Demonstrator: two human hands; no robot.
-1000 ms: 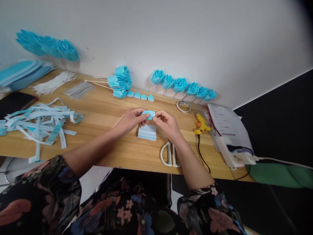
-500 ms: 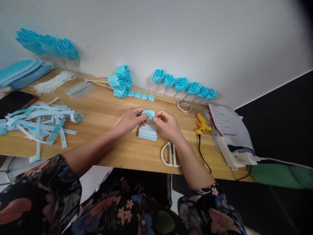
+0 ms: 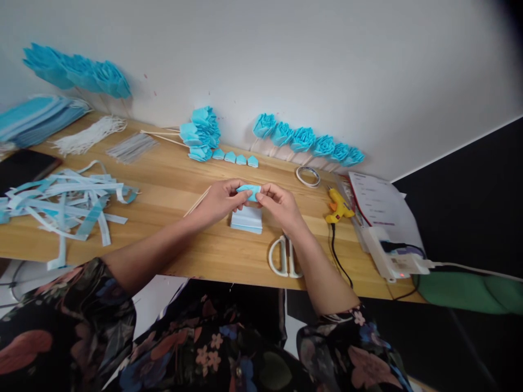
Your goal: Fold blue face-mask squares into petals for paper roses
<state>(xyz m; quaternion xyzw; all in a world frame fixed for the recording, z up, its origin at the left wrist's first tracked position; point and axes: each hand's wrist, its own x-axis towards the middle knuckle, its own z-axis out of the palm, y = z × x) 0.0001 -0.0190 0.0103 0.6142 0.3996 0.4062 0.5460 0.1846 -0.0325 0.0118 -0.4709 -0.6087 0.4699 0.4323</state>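
Observation:
My left hand [image 3: 220, 200] and my right hand [image 3: 280, 206] pinch a small folded blue piece [image 3: 249, 191] between their fingertips, a little above the wooden table [image 3: 171, 190]. Directly beneath it lies a small stack of light blue squares [image 3: 246, 220]. A thin wooden stick [image 3: 196, 201] lies on the table just left of my left hand. White-handled scissors [image 3: 281, 257] rest near my right wrist.
A yellow glue gun [image 3: 337, 207] and a tape ring [image 3: 307, 176] lie to the right. Blue paper roses [image 3: 306, 141] line the wall, with folded petals [image 3: 235, 159] and a flower cluster [image 3: 202, 133]. Cut blue strips [image 3: 65, 198] lie at left. A power strip [image 3: 390, 258] sits at the right edge.
The hands have stayed in place. The blue piece looks pinched narrower between the fingertips than before.

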